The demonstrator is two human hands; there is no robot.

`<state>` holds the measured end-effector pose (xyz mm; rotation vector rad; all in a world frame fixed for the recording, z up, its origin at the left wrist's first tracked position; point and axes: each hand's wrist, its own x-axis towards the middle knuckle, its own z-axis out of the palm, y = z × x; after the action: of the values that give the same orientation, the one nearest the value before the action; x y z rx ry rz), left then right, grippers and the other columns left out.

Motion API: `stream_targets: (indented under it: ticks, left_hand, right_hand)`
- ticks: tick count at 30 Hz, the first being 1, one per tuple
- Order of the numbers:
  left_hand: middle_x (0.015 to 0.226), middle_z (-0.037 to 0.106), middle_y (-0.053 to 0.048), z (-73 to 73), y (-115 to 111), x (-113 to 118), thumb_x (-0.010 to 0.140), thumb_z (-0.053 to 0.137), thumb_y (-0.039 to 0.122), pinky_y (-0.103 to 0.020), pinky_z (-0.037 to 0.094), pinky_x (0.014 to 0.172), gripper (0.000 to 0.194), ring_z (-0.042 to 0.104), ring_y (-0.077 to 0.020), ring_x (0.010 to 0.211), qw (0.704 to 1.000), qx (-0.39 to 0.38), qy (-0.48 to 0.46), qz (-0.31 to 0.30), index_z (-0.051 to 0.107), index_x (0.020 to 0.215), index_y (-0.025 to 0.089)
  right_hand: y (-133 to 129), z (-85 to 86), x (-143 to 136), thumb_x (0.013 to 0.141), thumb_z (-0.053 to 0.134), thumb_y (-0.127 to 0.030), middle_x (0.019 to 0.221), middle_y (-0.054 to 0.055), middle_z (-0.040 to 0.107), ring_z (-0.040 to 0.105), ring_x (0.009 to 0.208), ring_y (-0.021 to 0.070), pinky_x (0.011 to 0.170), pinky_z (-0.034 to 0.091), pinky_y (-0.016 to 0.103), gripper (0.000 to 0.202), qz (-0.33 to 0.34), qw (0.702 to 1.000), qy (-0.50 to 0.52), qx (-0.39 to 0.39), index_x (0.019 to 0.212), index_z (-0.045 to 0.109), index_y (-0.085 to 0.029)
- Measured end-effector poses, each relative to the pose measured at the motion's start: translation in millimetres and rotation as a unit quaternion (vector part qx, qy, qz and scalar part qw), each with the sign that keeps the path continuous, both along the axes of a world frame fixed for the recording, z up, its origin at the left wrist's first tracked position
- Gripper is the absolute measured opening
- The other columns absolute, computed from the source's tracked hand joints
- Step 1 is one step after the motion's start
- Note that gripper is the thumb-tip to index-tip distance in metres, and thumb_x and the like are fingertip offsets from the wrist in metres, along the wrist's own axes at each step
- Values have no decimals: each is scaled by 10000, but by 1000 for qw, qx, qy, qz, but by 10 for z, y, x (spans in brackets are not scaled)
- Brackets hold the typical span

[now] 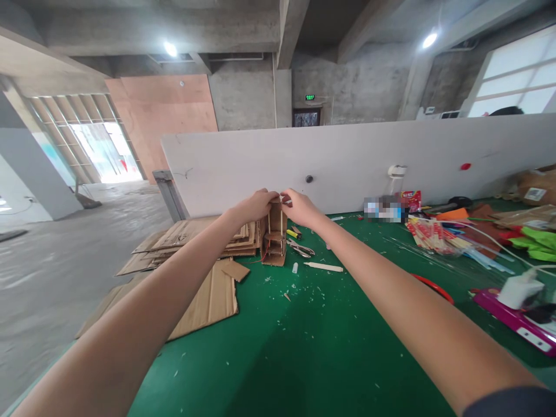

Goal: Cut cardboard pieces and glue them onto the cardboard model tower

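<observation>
A small brown cardboard model (pixel 274 246) stands upright on the green table, tall and narrow, with shelf-like layers low on its open front. My left hand (pixel 259 204) is closed on its top left edge, the fingertips bent over the upper rim. At the top right corner, my right hand (pixel 299 207) has its thumb and fingers pinched together; whatever sits between them is too small to make out. Just right of the model lie pliers (pixel 300 249), a yellow-and-black tool (pixel 294 233), a cream pen-like stick (pixel 324 267) and a small whitish cap (pixel 295 268).
Stacked cardboard sheets (pixel 204 301) lie to the left. White scraps dot the green tabletop (pixel 278 359). A pale partition (pixel 260 162) rises behind. On the right are bundled sticks (pixel 434 236), a red ring-shaped object (pixel 434 286), a purple power strip (pixel 512 318) and a white cable (pixel 482 231).
</observation>
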<state>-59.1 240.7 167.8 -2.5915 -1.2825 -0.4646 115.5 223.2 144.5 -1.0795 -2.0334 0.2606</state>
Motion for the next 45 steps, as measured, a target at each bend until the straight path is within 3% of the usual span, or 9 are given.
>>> stream_targets:
  ticks: [9,15,20,25,34,41,45]
  left_hand:
    - [892,519,-98,18,-24,-6,789,420,133,-330,444,842,363,546,-235,944,999,-32,-1,-3,629,1085,124]
    - [896,491,-87,26,-30,-44,719,453,117,-345,448,839,377,542,-238,940,999,-47,-13,-16,631,1051,133]
    - [1002,530,-99,52,-58,-104,677,530,190,-365,444,877,506,546,-255,999,997,-62,-30,-28,558,1178,125]
    - [1212,500,-135,68,-122,-165,643,601,281,-376,432,929,747,530,-267,1085,991,-112,-60,-35,421,1350,122]
    - [1410,419,-177,18,-115,-242,616,688,317,-447,336,1054,881,396,-339,1302,962,-198,-182,-49,337,1402,130]
    - [1437,408,-199,-44,-107,-342,640,720,309,-440,362,1045,904,345,-307,1370,899,-302,-307,-75,283,1419,168]
    - [1422,428,-203,-73,-111,-340,616,753,264,-459,338,1065,937,352,-313,1365,872,-322,-358,-82,281,1422,180]
  right_hand:
    - [109,-89,-93,814,638,-338,987,80,691,631,821,179,720,470,289,232,10,1000,17,7,969,608,-169]
    - [120,-47,-86,792,646,-316,952,69,683,628,824,175,709,469,284,196,29,999,18,-6,909,599,-166]
    - [158,-26,-41,734,685,-266,1064,74,666,627,866,170,737,488,287,281,55,998,32,-25,979,587,-168]
    - [223,-27,22,757,661,-274,1121,85,646,634,900,171,716,517,290,313,82,992,85,-49,1042,576,-179]
    - [241,23,31,766,666,-233,1085,93,666,627,892,184,788,505,341,254,47,998,31,-25,1009,632,-168]
    - [286,45,44,772,677,-283,1077,77,682,622,908,187,801,491,330,233,45,999,0,-13,982,664,-184]
    - [282,69,49,788,667,-276,1053,72,695,624,919,182,815,487,322,209,50,999,-12,-14,974,672,-182]
